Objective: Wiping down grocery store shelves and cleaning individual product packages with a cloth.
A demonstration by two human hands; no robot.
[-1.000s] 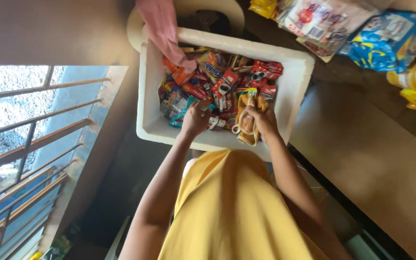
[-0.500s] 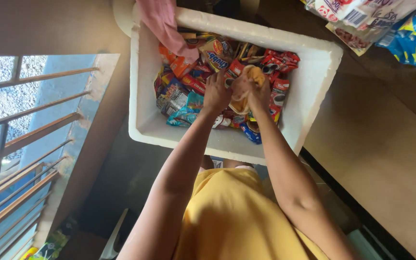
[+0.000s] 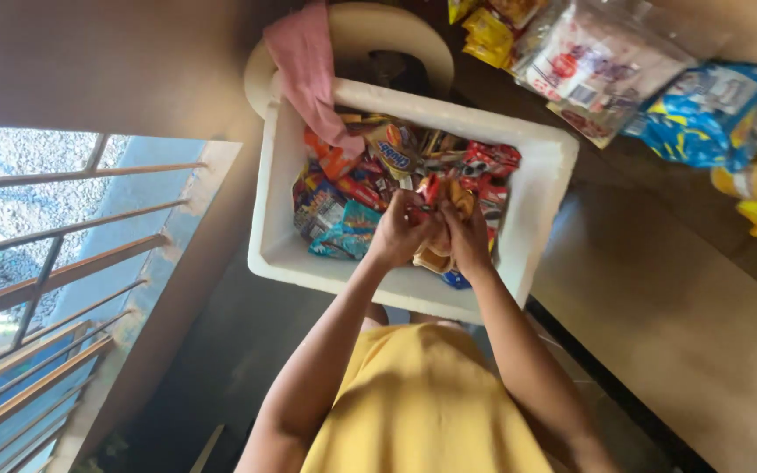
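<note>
We grip a yellow-orange snack packet (image 3: 435, 254) between left hand (image 3: 400, 229) and right hand (image 3: 466, 236), both clenched on it, just above the near wall of the white foam box (image 3: 541, 188).

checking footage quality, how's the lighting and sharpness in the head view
Head view: daylight from the window grille at left lights the white box brightly, the wall above stays dim; both hands, left hand and right hand, look slightly soft, and the snack packets blur together.
</note>
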